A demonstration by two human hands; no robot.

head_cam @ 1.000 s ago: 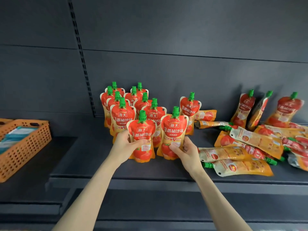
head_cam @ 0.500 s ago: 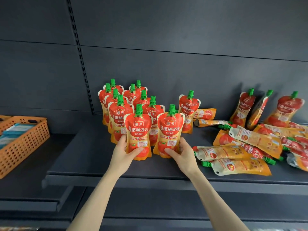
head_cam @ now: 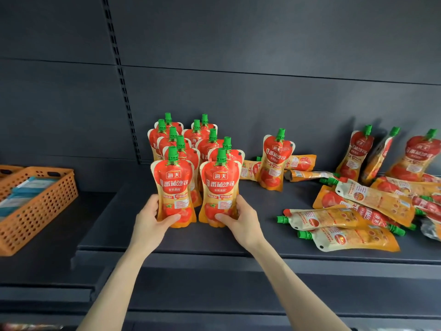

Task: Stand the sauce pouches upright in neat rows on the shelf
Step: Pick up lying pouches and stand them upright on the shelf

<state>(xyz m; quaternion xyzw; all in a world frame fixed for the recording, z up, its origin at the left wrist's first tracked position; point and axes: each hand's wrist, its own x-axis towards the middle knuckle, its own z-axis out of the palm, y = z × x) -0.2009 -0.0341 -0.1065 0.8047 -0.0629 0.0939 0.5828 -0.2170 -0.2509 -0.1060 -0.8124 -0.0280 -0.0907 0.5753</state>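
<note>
Dark grey metal shelf (head_cam: 114, 225) spans the view, slotted back panel behind. Far left, on a lower ledge: orange perforated plastic basket (head_cam: 47, 206) w/ pale packets inside. Right side of shelf: loose heap of red-and-orange spouted sauce pouches (head_cam: 353, 218) lying flat, green caps pointing all ways. Behind it, three leaning pouches (head_cam: 355, 154) rest against the back panel. One lone standing pouch (head_cam: 276, 161) sits mid-shelf. Left of centre: block of upright pouches (head_cam: 202, 142), two columns running front to back.

At the front of that block are two more pouches, side by side, nearly touching, upright. Their bases are on the shelf as far as I can tell. Left hand (head_cam: 150, 218) wraps the lower part of the left front pouch (head_cam: 173, 185), thumb across its face. Right hand (head_cam: 241, 218) does the same on the right front pouch (head_cam: 220, 185). Hands apart, one pouch each.

Risks (my read): pouches are soft & only stand if the base spreads flat. Let go w/ a creased base and one prob. flops fwd, or back into its column, domino-style. Pushing too hard rearward could topple the rows behind.

Vs 0.5 s ago: both front pouches stand straighter & line up better w/ the columns. Hands grip the same lower halves.
</note>
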